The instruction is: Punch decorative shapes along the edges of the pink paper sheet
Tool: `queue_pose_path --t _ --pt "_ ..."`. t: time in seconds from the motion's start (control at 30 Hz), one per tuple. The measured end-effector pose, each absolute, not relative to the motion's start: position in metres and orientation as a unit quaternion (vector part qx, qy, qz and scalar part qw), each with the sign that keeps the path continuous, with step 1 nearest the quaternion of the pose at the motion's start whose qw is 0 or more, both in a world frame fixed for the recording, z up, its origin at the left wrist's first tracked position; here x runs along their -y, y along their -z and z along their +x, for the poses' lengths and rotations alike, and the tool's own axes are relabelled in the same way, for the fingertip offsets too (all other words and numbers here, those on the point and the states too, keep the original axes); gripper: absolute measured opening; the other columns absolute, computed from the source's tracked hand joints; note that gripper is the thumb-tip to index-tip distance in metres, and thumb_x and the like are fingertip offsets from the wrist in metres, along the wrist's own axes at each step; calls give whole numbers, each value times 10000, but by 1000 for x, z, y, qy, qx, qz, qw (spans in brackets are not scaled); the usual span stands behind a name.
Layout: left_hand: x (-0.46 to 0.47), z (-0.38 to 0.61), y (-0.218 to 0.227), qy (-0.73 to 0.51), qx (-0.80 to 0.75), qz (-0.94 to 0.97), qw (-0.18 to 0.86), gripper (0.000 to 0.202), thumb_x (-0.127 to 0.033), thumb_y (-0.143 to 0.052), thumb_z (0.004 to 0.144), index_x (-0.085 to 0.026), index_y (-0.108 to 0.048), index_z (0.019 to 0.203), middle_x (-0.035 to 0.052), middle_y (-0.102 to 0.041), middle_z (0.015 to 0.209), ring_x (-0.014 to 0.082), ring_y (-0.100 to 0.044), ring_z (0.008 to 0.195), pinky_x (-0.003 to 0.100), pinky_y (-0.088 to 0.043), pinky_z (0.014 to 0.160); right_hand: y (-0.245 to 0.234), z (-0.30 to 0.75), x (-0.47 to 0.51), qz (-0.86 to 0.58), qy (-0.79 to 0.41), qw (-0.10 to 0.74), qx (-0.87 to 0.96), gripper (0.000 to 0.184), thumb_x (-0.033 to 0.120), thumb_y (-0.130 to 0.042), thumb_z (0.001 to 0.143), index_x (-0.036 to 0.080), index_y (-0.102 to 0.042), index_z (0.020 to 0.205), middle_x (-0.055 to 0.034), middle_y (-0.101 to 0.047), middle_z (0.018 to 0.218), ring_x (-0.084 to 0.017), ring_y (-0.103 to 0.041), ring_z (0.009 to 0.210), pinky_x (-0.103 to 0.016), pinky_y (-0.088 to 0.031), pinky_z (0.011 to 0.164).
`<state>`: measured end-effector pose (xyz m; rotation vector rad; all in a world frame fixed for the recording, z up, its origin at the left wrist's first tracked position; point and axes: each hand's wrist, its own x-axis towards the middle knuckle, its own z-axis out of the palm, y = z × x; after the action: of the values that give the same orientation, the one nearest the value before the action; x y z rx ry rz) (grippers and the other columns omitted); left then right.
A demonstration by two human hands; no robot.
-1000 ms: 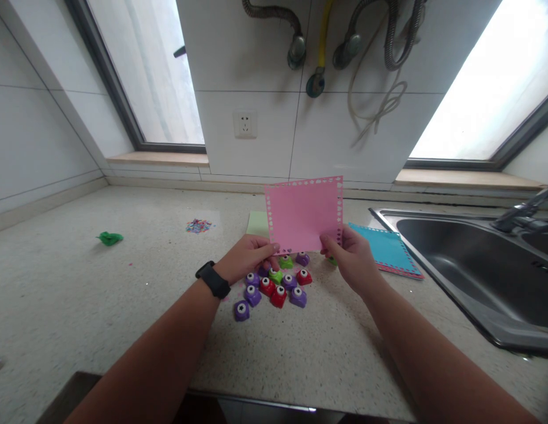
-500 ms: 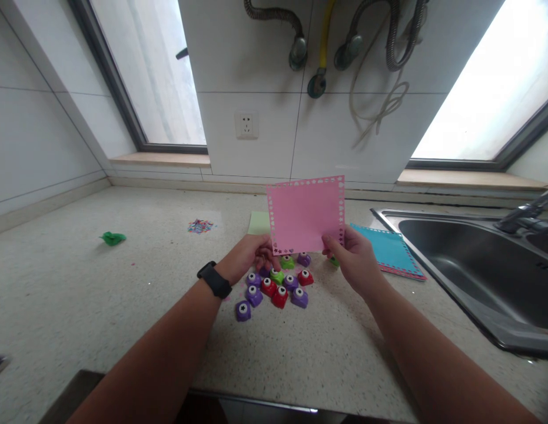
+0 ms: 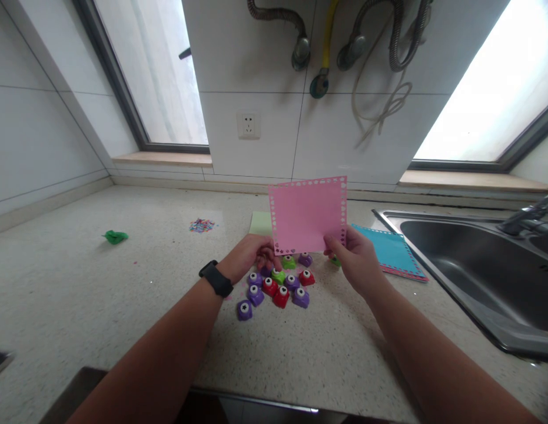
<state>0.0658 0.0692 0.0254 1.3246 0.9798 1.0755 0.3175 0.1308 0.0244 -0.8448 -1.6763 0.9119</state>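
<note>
A pink sheet of paper [image 3: 308,218] is held up, tilted, above the counter, with small shapes punched along its edges. My right hand [image 3: 354,250] pinches its lower right corner, thumb in front. My left hand [image 3: 262,254] is by the lower left corner, fingers loosely bent and apart, with no grip on the sheet visible. Beneath lie several craft punches: a purple punch [image 3: 245,310] nearest me, a red punch [image 3: 281,297], a green punch [image 3: 278,277] close to my left fingers. Another green punch [image 3: 336,261] is partly hidden by my right hand.
A pale green sheet [image 3: 260,222] lies behind my left hand. To the right, a stack with a blue punched sheet [image 3: 391,250] rests beside the sink [image 3: 459,259]. Colourful paper bits [image 3: 202,225] and a crumpled green thing [image 3: 115,237] lie to the left.
The whole view has shifted very slightly. Both hands and the pink sheet hold nearly the same pose as before.
</note>
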Motion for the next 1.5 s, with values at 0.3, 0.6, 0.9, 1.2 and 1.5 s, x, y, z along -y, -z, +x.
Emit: queue_pose_path --t 0.3,0.6,0.9,1.2,1.5 --pt "-69 66 -26 -452 -418 564 550 430 -369 -419 919 -104 -710 745 118 -735 646 92 -518 464 197 -348 473 -23 320 -132 -347 -376 504 696 179 372 -668 886 196 -634 899 5 -613 684 -139 -564 590 -288 -451 552" --pt "-66 68 -30 -450 -421 570 544 438 -374 -422 918 -107 -701 711 123 -737 647 93 -504 464 202 -346 473 -22 320 -132 -341 -380 504 697 160 357 -669 893 202 -631 887 14 -608 683 -133 -558 591 -287 -442 558" --pt "-65 69 -32 -449 -428 571 538 410 -373 -453 893 -110 -684 680 122 -732 636 95 -501 455 214 -344 472 -23 320 -131 -343 -379 505 696 160 357 -669 892 201 -634 888 12 -611 681 -134 -557 591 -289 -440 558" --pt "-63 71 -29 -453 -423 590 517 455 -530 -579 879 -138 -641 656 27 -641 574 79 -433 453 225 -275 456 -27 314 -126 -315 -415 479 707 156 341 -675 887 194 -629 872 16 -603 665 -126 -542 595 -275 -430 560" --pt "-66 71 -26 -507 -422 557 505 346 -500 -681 828 -155 -678 803 12 -681 725 117 -573 615 235 -426 576 -24 307 -124 -302 -437 454 715 212 401 -634 910 199 -614 973 2 -627 748 -139 -566 620 -291 -449 574"
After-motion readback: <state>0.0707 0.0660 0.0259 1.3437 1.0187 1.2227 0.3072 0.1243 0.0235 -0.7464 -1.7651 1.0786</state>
